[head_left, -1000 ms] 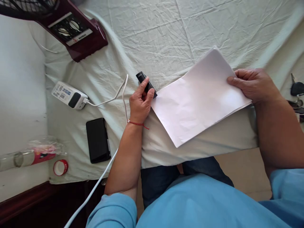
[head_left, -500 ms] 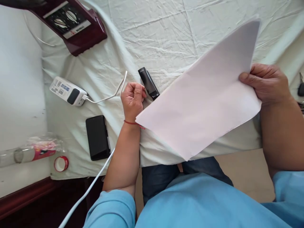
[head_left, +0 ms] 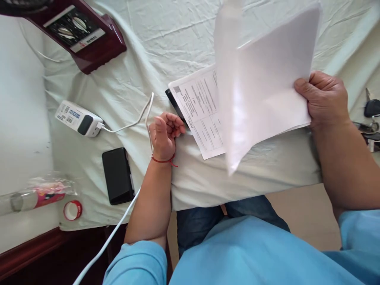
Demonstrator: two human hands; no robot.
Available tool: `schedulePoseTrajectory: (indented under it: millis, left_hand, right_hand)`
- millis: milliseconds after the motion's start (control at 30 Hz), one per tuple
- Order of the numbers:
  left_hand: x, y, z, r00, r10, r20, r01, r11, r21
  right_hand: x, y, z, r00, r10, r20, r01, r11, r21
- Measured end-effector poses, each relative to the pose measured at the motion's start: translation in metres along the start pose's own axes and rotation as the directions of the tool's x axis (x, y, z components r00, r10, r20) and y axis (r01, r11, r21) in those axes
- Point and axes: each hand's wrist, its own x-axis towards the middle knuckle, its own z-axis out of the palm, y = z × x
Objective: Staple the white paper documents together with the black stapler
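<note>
My right hand [head_left: 326, 97] pinches a stack of white paper sheets [head_left: 276, 79] by its right edge, thumb on top. The upper sheets bend up and over, blurred along their left fold. Below them shows a printed sheet [head_left: 204, 114] with lines of text, boxes and a square code at its corner. My left hand [head_left: 166, 132] rests on the cloth left of the printed sheet, thumb raised and fingers loosely curled and apart, holding nothing. A slim black device [head_left: 175, 102] pokes out beneath the printed sheet, most of it hidden.
On the left lie a white power strip [head_left: 71, 114] with a plugged cable, a black phone [head_left: 118, 176], a red-rimmed tape roll [head_left: 73, 210] and a clear bottle [head_left: 35, 198]. A dark red WANBAO appliance [head_left: 97, 51] stands at upper left. Keys [head_left: 372, 107] lie at far right.
The top sheets have swung up and to the right, uncovering the printed sheet, which now covers much of the black device. My left hand's fingers have loosened and the thumb has lifted.
</note>
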Motion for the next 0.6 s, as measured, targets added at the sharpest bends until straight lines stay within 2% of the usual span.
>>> schedulePoseTrajectory:
  millis: [133,233,367,467,600]
  left_hand:
    - [-0.001,0.004,0.005,0.991,0.112,0.066,-0.113,0.993,0.012]
    - [-0.008,0.011,0.010,0.989,0.148,-0.019,-0.148,0.989,0.029]
    - [-0.027,0.021,0.007,0.991,0.010,-0.131,-0.009,1.000,0.007]
    - [-0.038,0.023,0.005,0.991,-0.069,-0.112,0.067,0.997,-0.029]
    - [-0.038,0.018,0.013,0.994,-0.100,-0.040,0.099,0.994,-0.043]
  right_hand:
    - [-0.001,0.001,0.002,1.000,-0.020,0.020,0.021,0.999,-0.039]
    - [-0.004,-0.003,0.006,0.999,-0.052,0.008,0.053,0.996,-0.066]
    - [-0.008,-0.007,0.011,0.998,-0.054,0.036,0.057,0.995,-0.077]
    - [-0.010,-0.006,0.013,0.996,-0.054,0.065,0.060,0.995,-0.081]
    - [-0.009,-0.005,0.013,0.997,-0.048,0.058,0.051,0.998,-0.048]
